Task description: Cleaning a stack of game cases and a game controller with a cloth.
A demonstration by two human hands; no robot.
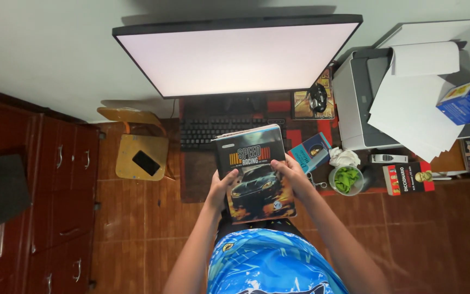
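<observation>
home office corner, monitor, keyboard, printer with paper, tiled floor, wooden cabinet

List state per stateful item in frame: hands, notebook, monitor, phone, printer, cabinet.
left hand: gripping notebook's left edge
right hand: gripping notebook's right edge
notebook: closed, cover up, held in both hands
monitor: on, blank white screen
phone: screen dark, flat on wooden stool
printer: white paper loaded and spilling across it
cabinet: doors and drawers shut
</observation>
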